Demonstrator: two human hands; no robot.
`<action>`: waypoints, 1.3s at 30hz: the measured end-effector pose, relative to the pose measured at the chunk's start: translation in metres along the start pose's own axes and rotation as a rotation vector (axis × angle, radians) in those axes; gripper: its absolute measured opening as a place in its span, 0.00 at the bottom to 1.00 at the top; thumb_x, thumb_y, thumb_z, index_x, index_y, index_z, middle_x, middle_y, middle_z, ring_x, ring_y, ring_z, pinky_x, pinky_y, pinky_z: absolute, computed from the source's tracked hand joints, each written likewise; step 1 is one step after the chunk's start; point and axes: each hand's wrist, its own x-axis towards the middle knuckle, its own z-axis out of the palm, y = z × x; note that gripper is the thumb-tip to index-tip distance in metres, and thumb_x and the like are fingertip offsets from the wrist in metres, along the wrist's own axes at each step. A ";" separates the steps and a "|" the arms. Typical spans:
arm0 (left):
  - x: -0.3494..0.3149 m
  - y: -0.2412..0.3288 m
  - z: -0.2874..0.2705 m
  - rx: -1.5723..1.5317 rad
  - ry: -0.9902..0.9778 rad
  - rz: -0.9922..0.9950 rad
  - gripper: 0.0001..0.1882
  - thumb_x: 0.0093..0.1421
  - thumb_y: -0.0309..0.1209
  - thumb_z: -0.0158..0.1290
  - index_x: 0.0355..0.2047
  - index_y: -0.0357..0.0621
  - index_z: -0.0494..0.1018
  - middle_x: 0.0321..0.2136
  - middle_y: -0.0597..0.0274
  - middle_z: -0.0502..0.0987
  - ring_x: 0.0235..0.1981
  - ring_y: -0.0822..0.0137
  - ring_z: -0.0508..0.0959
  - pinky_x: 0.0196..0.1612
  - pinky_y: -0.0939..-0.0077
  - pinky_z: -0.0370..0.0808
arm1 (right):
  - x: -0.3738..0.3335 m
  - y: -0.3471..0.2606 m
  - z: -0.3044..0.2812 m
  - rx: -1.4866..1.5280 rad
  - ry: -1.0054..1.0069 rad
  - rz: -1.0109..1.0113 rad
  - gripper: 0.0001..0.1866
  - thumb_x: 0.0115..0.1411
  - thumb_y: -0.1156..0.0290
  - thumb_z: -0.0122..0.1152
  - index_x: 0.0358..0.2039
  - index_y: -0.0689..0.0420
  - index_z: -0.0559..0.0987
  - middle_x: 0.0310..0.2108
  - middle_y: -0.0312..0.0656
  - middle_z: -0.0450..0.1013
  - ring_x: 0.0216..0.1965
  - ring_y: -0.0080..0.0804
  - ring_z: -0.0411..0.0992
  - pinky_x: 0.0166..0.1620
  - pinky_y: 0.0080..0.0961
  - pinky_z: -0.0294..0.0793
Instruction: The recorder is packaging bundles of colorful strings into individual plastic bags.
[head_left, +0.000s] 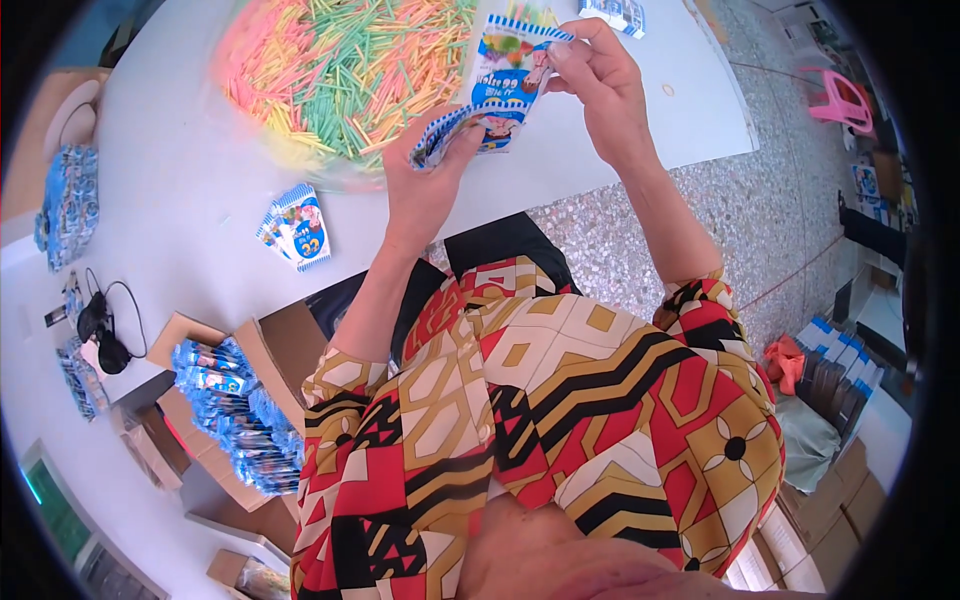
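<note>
Nearby: pastel stick heap (pixel 340 75), loose packets (pixel 306 225) on table (pixel 180 170); left fingers (pixel 465 142), right fingers (pixel 578 68) pinching blue-white pouches (pixel 502 78).

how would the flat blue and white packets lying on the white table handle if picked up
The flat blue-and-white printed packets would probably bend easily: a similar packet bows in the left hand. They could slide apart, since they overlap. Lying flat, they seem unlikely to roll.

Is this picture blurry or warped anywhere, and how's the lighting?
Head view: fisheye curving and a black rim; head view: left hand, right hand and blue-and-white packets fairly clear, pink stool near the right rim softer; head view: white table brightly lit.
</note>
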 end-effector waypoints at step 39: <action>0.031 -0.004 0.007 -0.312 0.163 -0.180 0.14 0.56 0.24 0.57 0.44 0.38 0.73 0.40 0.62 0.76 0.41 0.72 0.75 0.46 0.75 0.71 | -0.004 0.050 -0.007 -0.304 -0.283 0.099 0.13 0.65 0.67 0.48 0.46 0.59 0.71 0.45 0.38 0.70 0.48 0.27 0.67 0.54 0.27 0.64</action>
